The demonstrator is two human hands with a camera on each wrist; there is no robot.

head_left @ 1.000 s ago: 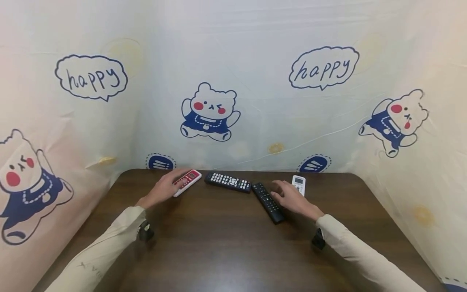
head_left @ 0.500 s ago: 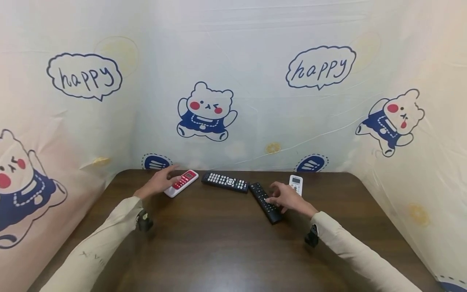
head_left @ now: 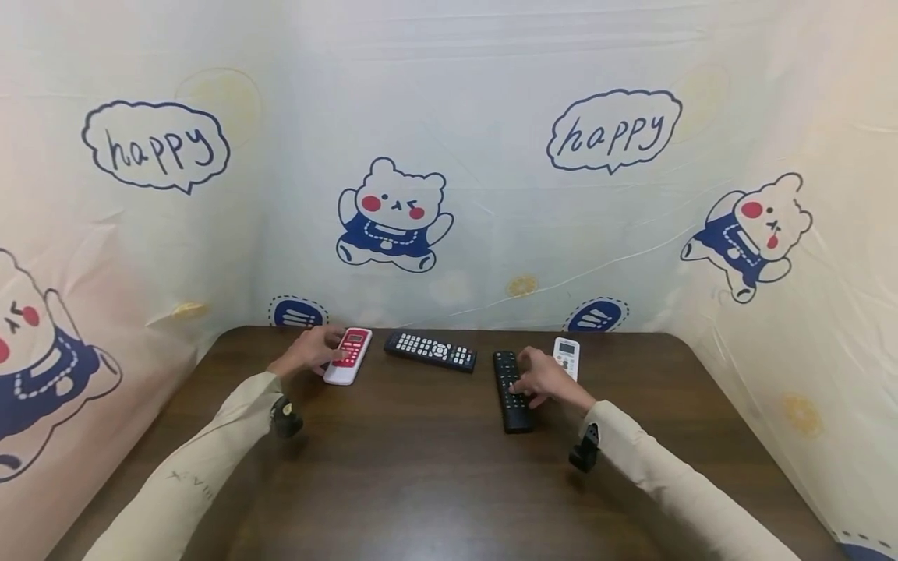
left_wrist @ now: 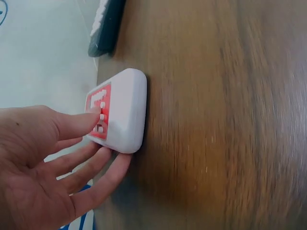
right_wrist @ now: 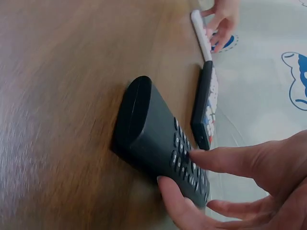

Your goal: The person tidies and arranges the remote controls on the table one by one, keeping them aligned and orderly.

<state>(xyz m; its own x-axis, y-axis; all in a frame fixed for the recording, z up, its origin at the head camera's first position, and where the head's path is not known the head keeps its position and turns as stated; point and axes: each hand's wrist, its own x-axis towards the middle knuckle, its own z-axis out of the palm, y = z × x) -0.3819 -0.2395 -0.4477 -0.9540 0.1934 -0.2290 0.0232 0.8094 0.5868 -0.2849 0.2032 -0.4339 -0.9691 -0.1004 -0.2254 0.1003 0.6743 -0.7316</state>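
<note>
At the far left of the table, my left hand point(head_left: 309, 351) holds a red-and-white remote control point(head_left: 339, 374). In the left wrist view, the thumb lies on the red button area of this remote point(left_wrist: 128, 110) while the fingers reach along its side edge. My right hand point(head_left: 556, 382) grips a black remote control point(head_left: 517, 421) right of the middle. Seen from the right wrist, its thumb presses on the buttons of the black remote point(right_wrist: 156, 139) and a fingertip meets the long side. Both remotes lie face up, nearly straight away from me.
Between the hands, a second black remote with white buttons point(head_left: 414, 347) lies crosswise near the back edge. A white remote point(head_left: 567, 349) sits just behind the right hand, partly hidden by it. A printed curtain point(head_left: 491, 234) encloses the brown table point(head_left: 393, 467) at the back and sides.
Both held remotes have turned from slanting to nearly straight. The left hand has shifted to the remote's left side, and the right hand has come down onto the black remote.
</note>
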